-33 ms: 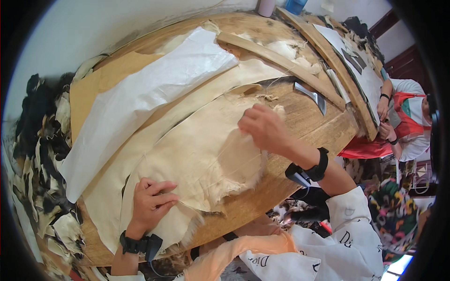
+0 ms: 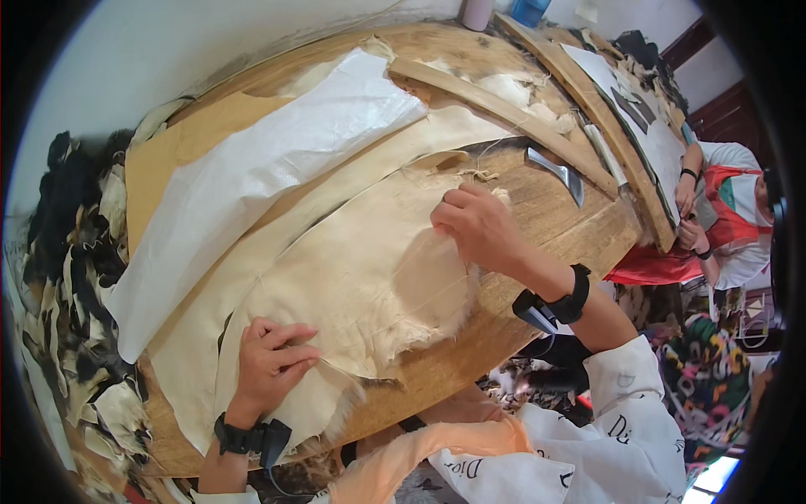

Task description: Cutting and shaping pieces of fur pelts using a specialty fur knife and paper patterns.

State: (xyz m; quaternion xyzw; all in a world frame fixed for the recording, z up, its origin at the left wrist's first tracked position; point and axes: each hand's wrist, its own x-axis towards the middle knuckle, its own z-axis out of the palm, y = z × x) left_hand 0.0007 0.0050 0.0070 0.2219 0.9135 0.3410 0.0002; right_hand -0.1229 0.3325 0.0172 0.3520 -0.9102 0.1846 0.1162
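Observation:
Pale hide pieces (image 2: 353, 252) with fuzzy edges lie overlapped on the wooden table (image 2: 546, 244), with fine threads across them. My left hand (image 2: 273, 361) rests low on the hide with bent fingers at a seam; what they grip is hidden. Over the hide's right part, my right hand (image 2: 478, 227) is closed in a pinch, its held item too small to make out. A curved metal tool (image 2: 562, 172) lies just beyond it.
A white plastic sheet (image 2: 260, 160), yellow board (image 2: 168, 143) and wooden battens (image 2: 495, 113) lie behind. Black-and-white hide scraps (image 2: 67, 277) are heaped left. A co-worker in a red apron (image 2: 722, 210) works at the right. A bottle (image 2: 477, 13) and blue container (image 2: 529, 10) stand at the back.
My right hand has shifted very slightly to the right. My left hand stays in place.

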